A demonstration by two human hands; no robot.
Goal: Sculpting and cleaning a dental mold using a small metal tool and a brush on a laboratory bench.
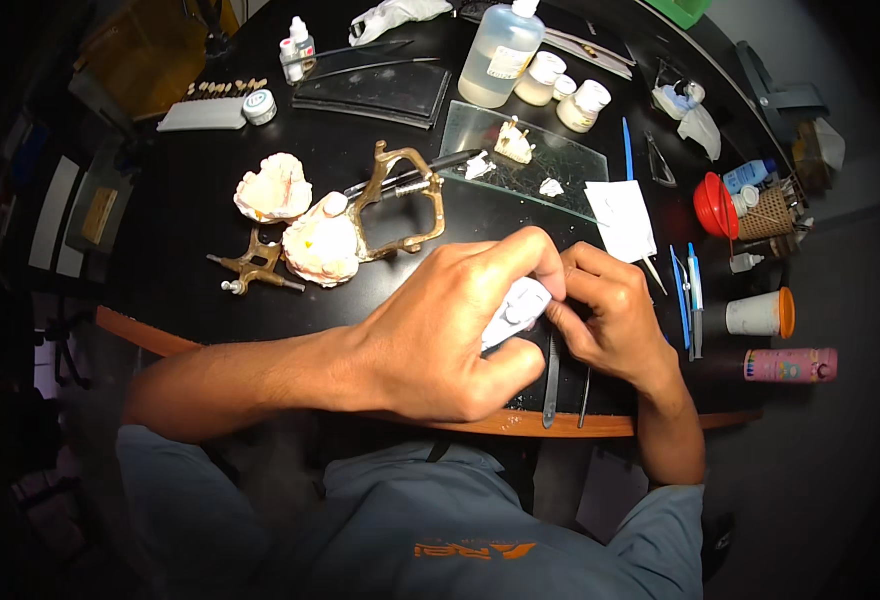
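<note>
My left hand [460, 335] is wrapped round a small white plastic tool [516, 312] with a raised round button; its exact kind is unclear. Close beside it, my right hand [608, 305] has its thumb and fingers pinched together, almost touching the left fingers. Whatever those fingertips hold is hidden. Left of my hands lie two dental plaster casts: one cast [272, 188] by itself, the other cast [322, 245] against a brass articulator frame [435, 205]. A loose brass articulator part [255, 262] sits beside them. Below my right hand lie a flat metal spatula [551, 385] and a thin instrument [585, 400].
Beyond my hands, a glass slab [570, 160] carries small plaster pieces [514, 143]. Behind it stand a large clear bottle [501, 55] and white jars [584, 106]. On the right are blue-handled tweezers [688, 290], a white cup [755, 314], a pink can [790, 365] and a red bowl [712, 205].
</note>
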